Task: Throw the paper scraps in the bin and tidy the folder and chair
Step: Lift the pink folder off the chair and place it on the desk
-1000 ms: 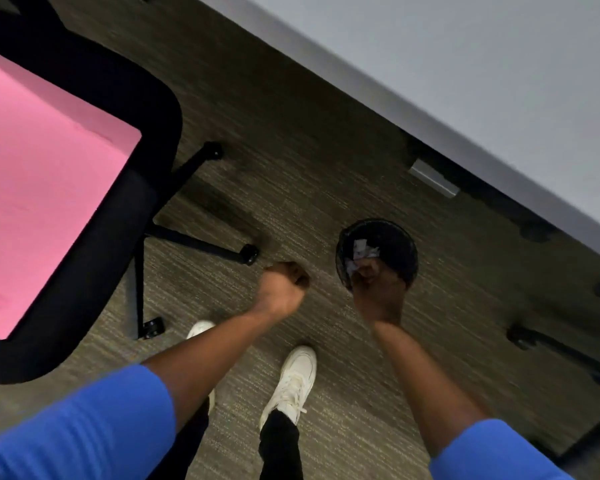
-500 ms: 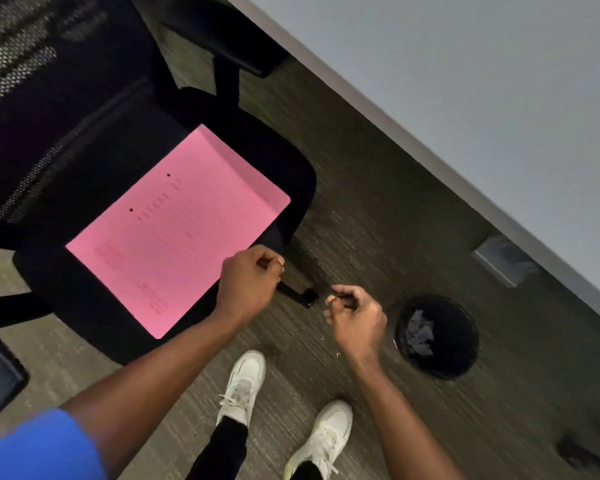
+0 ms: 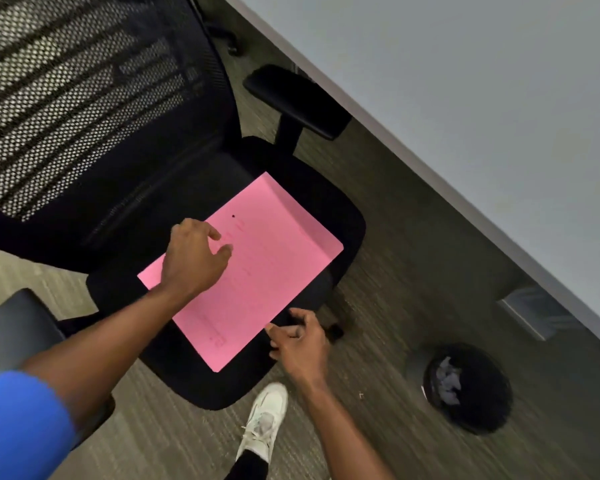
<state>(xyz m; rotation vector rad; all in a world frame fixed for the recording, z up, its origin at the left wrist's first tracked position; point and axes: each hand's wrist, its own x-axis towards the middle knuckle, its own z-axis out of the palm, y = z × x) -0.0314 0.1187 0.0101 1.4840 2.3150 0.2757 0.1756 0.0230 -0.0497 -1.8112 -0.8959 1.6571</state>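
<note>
A pink folder (image 3: 267, 271) lies flat on the seat of a black mesh-backed office chair (image 3: 125, 188). My left hand (image 3: 194, 258) hovers over the folder's left part, fingers spread, holding nothing. My right hand (image 3: 300, 344) is at the folder's near right edge by the seat's front, fingers loosely apart; whether they touch the folder is unclear. A black round bin (image 3: 468, 389) stands on the carpet at the right, with crumpled paper scraps (image 3: 447, 379) inside it.
A grey desk top (image 3: 465, 98) runs diagonally across the upper right, close to the chair's right armrest (image 3: 298, 102). The left armrest (image 3: 14, 327) is near my left arm. My white shoe (image 3: 264, 420) stands on the carpet between chair and bin.
My right hand left the bin and came to the folder's edge. My left hand unclenched and moved onto the folder. The view swung from the bin to the chair.
</note>
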